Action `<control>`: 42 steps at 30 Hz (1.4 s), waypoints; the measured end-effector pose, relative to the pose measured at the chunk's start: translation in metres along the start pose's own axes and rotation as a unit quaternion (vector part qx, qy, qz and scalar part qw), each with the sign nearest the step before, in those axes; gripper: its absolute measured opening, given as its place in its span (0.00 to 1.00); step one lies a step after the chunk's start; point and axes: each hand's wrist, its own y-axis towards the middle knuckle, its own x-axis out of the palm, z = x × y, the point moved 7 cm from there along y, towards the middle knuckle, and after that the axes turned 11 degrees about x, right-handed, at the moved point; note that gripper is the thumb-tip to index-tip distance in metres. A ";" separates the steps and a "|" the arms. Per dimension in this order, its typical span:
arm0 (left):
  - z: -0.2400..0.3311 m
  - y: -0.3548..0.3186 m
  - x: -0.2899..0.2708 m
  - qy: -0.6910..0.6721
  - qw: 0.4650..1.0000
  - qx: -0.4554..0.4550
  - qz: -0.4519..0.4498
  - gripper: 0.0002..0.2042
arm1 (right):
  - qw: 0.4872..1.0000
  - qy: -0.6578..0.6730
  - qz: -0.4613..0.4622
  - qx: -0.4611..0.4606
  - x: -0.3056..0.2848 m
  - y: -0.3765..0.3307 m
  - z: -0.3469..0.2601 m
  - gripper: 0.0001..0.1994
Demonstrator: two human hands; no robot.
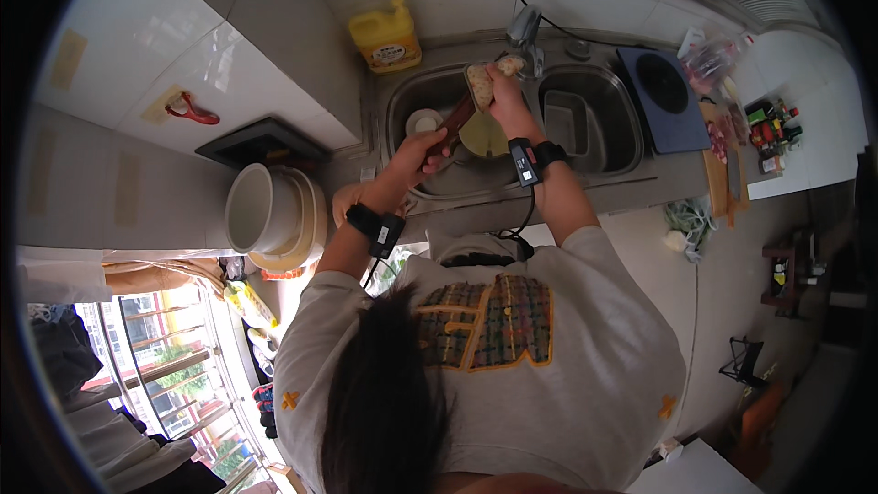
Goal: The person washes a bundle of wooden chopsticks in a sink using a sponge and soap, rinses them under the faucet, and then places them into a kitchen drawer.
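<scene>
Head view, kitchen corner. Pale tiled wall (439, 0) along the top of the frame, barred window (174, 357) at lower left, grey counter (640, 188) running across the upper half with a double steel sink set into it. Yellow jug (386, 39) stands behind the sink, left of the faucet (525, 27); white tubs (261, 206) at centre left; dark blue flat appliance (663, 96) at upper right.

Work at the sink looks to be partway, not finished. A long brown piece (460, 115) is up in both hands over the left basin (453, 186), upper middle of the frame, not set down. Small and partly covered by fingers; cannot say whether it is a handle or a whole tool. Below it in the same basin: a white bowl (422, 122) and a round yellow-green piece (485, 137), neither in hand, so probably yet to be dealt with. Right basin (613, 128) holds a rectangular container (565, 128).

Pose: both forearms reach up the frame, converging on the left basin. Left hand (430, 148) sits lower, fingers curled round the brown piece's near end. Right hand (506, 96) is higher and to the right, fingers closed on a pale patterned cloth (478, 87), pressed at the far end. Piece slants from lower left to upper right between them.
</scene>
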 end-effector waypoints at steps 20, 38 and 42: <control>-0.010 0.012 -0.041 0.005 0.992 0.023 0.123 0.12 | 0.993 0.000 0.106 -0.042 -0.025 -0.005 0.004 0.13; -0.024 0.029 0.007 0.013 0.968 -0.229 -0.104 0.13 | 0.993 0.095 -0.009 0.065 -0.014 0.003 0.011 0.11; -0.022 0.036 0.005 0.046 0.978 -0.187 -0.078 0.12 | 0.997 0.024 0.048 0.048 -0.010 0.009 0.018 0.11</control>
